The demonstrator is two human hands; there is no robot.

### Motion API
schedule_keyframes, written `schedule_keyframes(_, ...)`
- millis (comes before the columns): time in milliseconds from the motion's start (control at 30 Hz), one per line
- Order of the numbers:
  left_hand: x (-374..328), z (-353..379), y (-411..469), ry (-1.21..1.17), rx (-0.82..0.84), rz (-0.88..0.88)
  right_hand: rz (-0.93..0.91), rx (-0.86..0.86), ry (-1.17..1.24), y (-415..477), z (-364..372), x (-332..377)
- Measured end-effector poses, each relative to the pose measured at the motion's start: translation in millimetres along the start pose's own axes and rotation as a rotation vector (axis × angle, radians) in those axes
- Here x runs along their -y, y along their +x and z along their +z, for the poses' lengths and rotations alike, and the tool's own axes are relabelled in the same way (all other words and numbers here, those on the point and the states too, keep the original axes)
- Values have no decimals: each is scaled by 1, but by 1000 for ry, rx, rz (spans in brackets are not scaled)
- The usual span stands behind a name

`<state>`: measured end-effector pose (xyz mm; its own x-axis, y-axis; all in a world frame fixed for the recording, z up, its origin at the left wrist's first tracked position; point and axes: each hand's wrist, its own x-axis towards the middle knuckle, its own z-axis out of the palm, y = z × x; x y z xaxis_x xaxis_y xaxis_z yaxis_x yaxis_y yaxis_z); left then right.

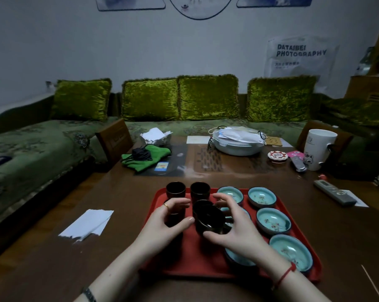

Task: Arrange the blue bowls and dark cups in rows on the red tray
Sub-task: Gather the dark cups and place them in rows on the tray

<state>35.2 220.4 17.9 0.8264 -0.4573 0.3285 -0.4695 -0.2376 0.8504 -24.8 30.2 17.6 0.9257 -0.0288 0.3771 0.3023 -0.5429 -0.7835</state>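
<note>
The left hand (169, 219) curls round a dark cup (173, 220) in the left column of the red tray (197, 264). Just to its right, the right hand (234, 225) grips a tilted cup (208, 217), its mouth toward the camera. The blue bowls (273, 221) sit in rows further right.

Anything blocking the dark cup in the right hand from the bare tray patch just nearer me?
Nothing visible. The right hand holds the dark cup beside bare red tray; the nearest blue bowl lies to the right.
</note>
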Motion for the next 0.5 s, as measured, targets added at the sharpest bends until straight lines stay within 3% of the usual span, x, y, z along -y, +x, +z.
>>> schedule_keyframes(167, 16, -9, -22, 123, -80, -23, 10, 57, -80, -9, 13, -8)
schedule_keyframes(500, 30, -6, -38, 212, -14, -38, 31, 103, -211, -18, 20, -15)
